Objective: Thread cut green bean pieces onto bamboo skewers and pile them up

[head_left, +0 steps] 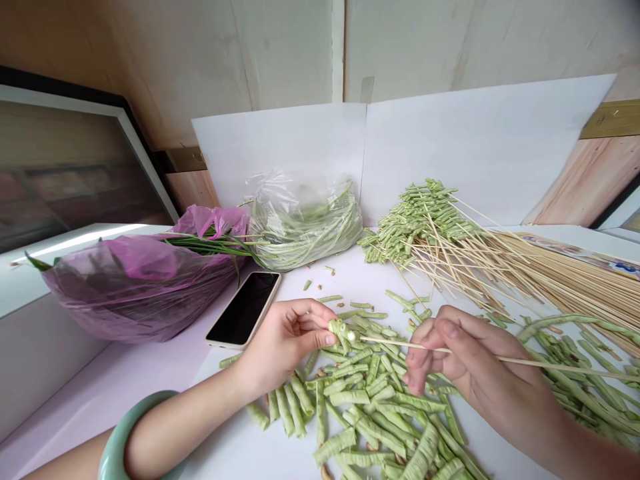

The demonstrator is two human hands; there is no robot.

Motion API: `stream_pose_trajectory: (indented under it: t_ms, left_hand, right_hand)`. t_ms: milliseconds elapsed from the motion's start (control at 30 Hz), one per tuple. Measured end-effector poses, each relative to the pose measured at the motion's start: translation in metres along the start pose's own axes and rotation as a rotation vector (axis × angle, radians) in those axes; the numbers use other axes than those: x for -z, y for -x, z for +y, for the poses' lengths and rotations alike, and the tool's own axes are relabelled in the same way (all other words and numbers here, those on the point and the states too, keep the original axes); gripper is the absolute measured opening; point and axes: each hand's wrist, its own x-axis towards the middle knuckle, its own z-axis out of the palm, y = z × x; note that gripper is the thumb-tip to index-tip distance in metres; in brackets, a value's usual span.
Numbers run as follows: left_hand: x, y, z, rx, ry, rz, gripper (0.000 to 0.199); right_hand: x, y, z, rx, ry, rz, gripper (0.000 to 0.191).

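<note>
On the white surface [295, 293] lies a loose heap of short, pale-green bean pieces [350, 397]. The right hand [480, 353] grips a slender, pale wooden skewer [390, 341], probably stiff but snappable, best held near its tip. The left hand [280, 340] pinches a small green bean cluster [343, 333] at the skewer's end, likely light, splitting if squeezed.

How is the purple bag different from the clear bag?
The purple bag is tinted and stretches out long and low; the clear bag is see-through and rounder. Dark green stalks poke out of the purple bag, while the clear bag holds pale green beans. Both are thin, crinkly plastic.
</note>
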Motion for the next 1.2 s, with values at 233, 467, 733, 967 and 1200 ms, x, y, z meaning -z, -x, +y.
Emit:
stream_pose_trajectory:
  t_ms: [233,467,733,967,1200]
  left_hand:
    - [0.006,-0.003,0.008,-0.089,-0.29,0.07,0.025]
    - [0.005,0.005,0.022,-0.029,-1.278,-0.074,0.008]
    - [0.005,0.008,0.014,0.027,-1.385,-0.1,0.011]
    - [0.004,0.005,0.018,-0.18,-0.947,0.079,0.008]
    - [0.004,0.002,0.008,-0.147,-0.477,0.064,0.013]
  right_hand:
    - [0.004,-0.008,-0.013,0.071,0.051,0.083,0.028]
    - [0.01,-0.013,-0.019,0.152,0.076,0.152,0.023]
    - [0.01,-0.012,-0.015,0.136,0.079,0.139,0.023]
    - [0.008,-0.012,-0.015,0.128,0.068,0.139,0.023]
    - [0.006,-0.008,-0.013,0.115,0.025,0.086,0.024]
